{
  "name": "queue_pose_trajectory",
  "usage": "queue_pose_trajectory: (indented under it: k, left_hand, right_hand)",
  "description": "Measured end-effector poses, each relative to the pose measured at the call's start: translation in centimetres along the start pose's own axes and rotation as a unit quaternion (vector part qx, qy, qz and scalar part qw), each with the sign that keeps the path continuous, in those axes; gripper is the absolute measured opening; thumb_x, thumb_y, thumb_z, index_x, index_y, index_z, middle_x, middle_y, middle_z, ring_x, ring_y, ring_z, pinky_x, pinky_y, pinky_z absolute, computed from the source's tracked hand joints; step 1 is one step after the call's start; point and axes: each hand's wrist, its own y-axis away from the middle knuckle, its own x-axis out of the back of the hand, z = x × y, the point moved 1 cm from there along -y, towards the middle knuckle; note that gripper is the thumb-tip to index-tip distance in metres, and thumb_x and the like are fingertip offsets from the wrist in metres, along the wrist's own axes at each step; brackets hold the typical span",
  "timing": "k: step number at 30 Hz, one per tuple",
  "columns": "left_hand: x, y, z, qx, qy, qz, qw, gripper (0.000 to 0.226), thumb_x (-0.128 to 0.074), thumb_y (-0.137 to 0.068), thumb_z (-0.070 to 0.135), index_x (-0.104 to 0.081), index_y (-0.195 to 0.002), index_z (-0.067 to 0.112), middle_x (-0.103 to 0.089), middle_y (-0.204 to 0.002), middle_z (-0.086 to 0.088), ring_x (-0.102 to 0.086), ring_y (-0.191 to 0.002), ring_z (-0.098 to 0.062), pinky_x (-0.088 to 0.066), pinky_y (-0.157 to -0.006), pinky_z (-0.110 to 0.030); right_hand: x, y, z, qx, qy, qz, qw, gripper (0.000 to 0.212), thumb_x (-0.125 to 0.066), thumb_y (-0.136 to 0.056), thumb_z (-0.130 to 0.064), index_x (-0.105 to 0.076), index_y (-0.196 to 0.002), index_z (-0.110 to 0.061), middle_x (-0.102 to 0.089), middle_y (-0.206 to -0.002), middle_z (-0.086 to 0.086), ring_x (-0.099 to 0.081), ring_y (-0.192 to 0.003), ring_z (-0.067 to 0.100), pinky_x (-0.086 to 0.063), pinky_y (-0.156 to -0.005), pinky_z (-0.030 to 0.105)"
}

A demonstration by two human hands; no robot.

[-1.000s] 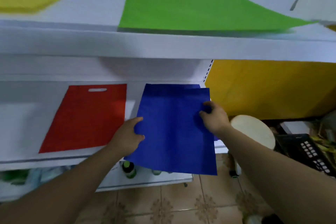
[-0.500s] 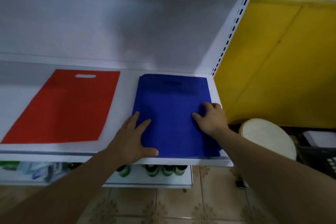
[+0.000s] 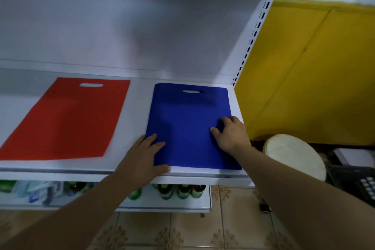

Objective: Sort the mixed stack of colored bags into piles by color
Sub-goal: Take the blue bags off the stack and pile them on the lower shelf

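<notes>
Head view only.

Blue bag (image 3: 188, 126) lies flat on the white shelf (image 3: 138, 107), right end, handle cut-out pointing away from the person. Slivers of more blue show past its far and right edges, so I read it as the top of a blue pile. Red bag (image 3: 67, 119) lies flat on the same shelf to the left, apart from the blue, with bare shelf between them.

Left hand (image 3: 142, 156): fingers straight, palm down on the bag's near-left corner, thumb along the front edge. It grips nothing and just presses.

Right hand (image 3: 231, 136): fingers bent, tips on the fabric by the right edge. Can't tell whether it pinches a fold or only pushes down.

Step in hand, my read: seating and squaring this bag on its pile.

How to do it well:
- Keep the left palm flat as an anchor and nudge with the right, not both at once. Thin fabric probably slides and wrinkles.
- Line up the far edge and cut-out with the blue beneath.
- The near edge sits close to the shelf lip, so push away from the lip, not toward it.
- Smooth from the centre outward, then lift both hands straight up so nothing drags.
- Keep the gap to the red bag.

The yellow panel (image 3: 314, 71) to the right and the bottles (image 3: 182, 191) on the lower shelf aren't involved.
</notes>
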Motion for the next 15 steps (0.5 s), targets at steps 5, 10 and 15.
queue_pose_trajectory:
  k: [5, 10, 15]
  left_hand:
    - [0.7, 0.4, 0.5, 0.018, 0.025, -0.016, 0.999, 0.088, -0.059, -0.081, 0.060, -0.016, -0.151, 0.027, 0.002, -0.159, 0.005, 0.001, -0.146, -0.017, -0.008, -0.118, -0.035]
    - [3.4, 2.5, 1.2, 0.021, 0.065, -0.010, 0.998, 0.085, -0.059, -0.084, 0.056, -0.018, -0.151, 0.023, -0.003, -0.159, 0.003, -0.008, -0.145, -0.016, -0.010, -0.119, -0.033]
    - [7.3, 6.6, 3.0, -0.014, 0.054, 0.016, 0.998, 0.075, -0.058, -0.089, 0.046, -0.022, -0.150, 0.022, -0.008, -0.159, 0.000, -0.010, -0.145, -0.014, -0.009, -0.114, -0.026]
  right_hand:
    - [1.1, 0.3, -0.3, 0.004, 0.008, -0.017, 1.000, 0.058, -0.045, -0.095, -0.051, -0.038, -0.142, -0.018, -0.037, -0.146, 0.007, -0.036, -0.132, 0.027, -0.036, -0.107, 0.040]
    - [4.2, 1.9, -1.5, 0.006, 0.037, -0.036, 0.999, 0.063, -0.042, -0.096, -0.052, -0.031, -0.146, -0.015, -0.037, -0.147, 0.010, -0.038, -0.131, 0.030, -0.039, -0.104, 0.041]
    - [7.5, 6.3, -3.7, 0.001, 0.043, -0.041, 0.998, 0.067, -0.040, -0.095, -0.055, -0.029, -0.147, -0.013, -0.035, -0.148, 0.011, -0.046, -0.124, 0.031, -0.045, -0.099, 0.042]
